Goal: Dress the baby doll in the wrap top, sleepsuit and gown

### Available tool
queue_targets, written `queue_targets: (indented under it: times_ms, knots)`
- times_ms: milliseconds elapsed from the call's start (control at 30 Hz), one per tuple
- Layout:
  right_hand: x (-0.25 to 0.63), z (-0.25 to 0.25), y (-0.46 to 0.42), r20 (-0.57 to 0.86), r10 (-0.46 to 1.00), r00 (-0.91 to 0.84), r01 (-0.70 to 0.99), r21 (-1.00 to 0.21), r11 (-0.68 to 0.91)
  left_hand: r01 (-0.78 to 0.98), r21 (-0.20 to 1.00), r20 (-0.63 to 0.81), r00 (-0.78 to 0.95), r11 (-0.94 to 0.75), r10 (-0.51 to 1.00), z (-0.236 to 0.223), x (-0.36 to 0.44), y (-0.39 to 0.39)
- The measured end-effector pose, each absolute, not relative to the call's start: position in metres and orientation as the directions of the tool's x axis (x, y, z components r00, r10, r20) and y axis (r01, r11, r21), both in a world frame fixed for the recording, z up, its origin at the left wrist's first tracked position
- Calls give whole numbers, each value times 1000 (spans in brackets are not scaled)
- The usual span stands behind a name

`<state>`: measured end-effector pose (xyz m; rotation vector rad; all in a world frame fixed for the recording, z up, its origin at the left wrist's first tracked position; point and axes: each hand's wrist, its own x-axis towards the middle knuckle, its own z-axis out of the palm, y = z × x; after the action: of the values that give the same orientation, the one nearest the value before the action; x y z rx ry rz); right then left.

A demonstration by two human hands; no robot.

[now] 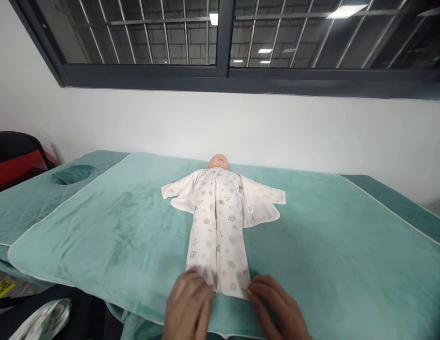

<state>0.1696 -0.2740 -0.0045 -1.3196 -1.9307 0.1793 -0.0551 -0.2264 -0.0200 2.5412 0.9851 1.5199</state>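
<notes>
A baby doll (219,161) lies on its back, only its head showing beyond the clothes. White printed baby trousers (225,231) stretch lengthwise towards me, a dark gap running between the two legs. A white baby shirt (262,203) spreads out from under or beside them, sleeves out to both sides. At the left leg's hem is my left hand (187,304), fingers curled over the cloth. My right hand (279,309) pinches the outer corner of the right hem between thumb and fingers. Whether the doll's legs are inside the trousers cannot be seen.
A green plush sheet (99,226) covers the bed (24,210), which has a face hole (73,174) at the left. Behind it rise a white wall and a barred window (220,78). A black and red chair (17,158) stands far left; rolled fabric (46,318) lies lower left.
</notes>
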Motion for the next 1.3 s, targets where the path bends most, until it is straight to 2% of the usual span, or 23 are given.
queue_targets:
  times_ms: [67, 133, 200, 267, 333, 400, 533, 667, 733, 967, 1067, 1133, 1233, 1300]
  knots:
    - [184, 3, -256, 509, 858, -75, 779, -507, 369, 614, 368, 752, 245, -698, 612, -13, -70, -199]
    - [197, 9, -227, 532, 846, -36, 844, -437, 311, 738, 348, 675, 231, -578, 701, -11, -80, -163]
    - [203, 13, -195, 532, 839, -115, 881, -335, 333, 824, 268, 609, 256, -498, 751, -13, -83, -125]
    - [202, 14, -168, 484, 841, -243, 869, -277, 411, 833, 189, 558, 344, -519, 755, -15, -79, -94]
    - [196, 14, -151, 443, 826, -348, 827, -270, 493, 805, 123, 529, 441, -580, 725, -16, -69, -74]
    - [190, 11, -144, 434, 812, -391, 793, -290, 536, 769, 101, 518, 501, -632, 693, -16, -59, -64]
    - [177, 9, -138, 430, 825, -366, 765, -366, 530, 702, 119, 533, 551, -702, 642, -13, -49, -57]
    - [164, 9, -125, 350, 925, -152, 726, -595, 344, 681, 159, 552, 539, -715, 636, -11, -48, -51]
    - [159, 7, -119, 315, 947, -60, 702, -661, 264, 690, 198, 544, 513, -696, 663, -11, -48, -49]
    - [160, 8, -133, 204, 978, -34, 457, -867, 197, 658, 313, 456, 529, -685, 716, 0, -43, -58]
    - [159, 12, -139, 190, 980, -52, 419, -887, 194, 640, 365, 445, 518, -676, 731, 4, -41, -63]
    - [158, 12, -139, 183, 981, -58, 430, -883, 190, 675, 353, 445, 488, -648, 751, 4, -41, -64]
    - [158, 9, -136, 220, 974, -54, 514, -830, 216, 745, 260, 444, 473, -614, 761, -1, -42, -63]
    - [161, 7, -133, 286, 957, -50, 612, -748, 256, 769, 181, 453, 488, -613, 746, -5, -45, -62]
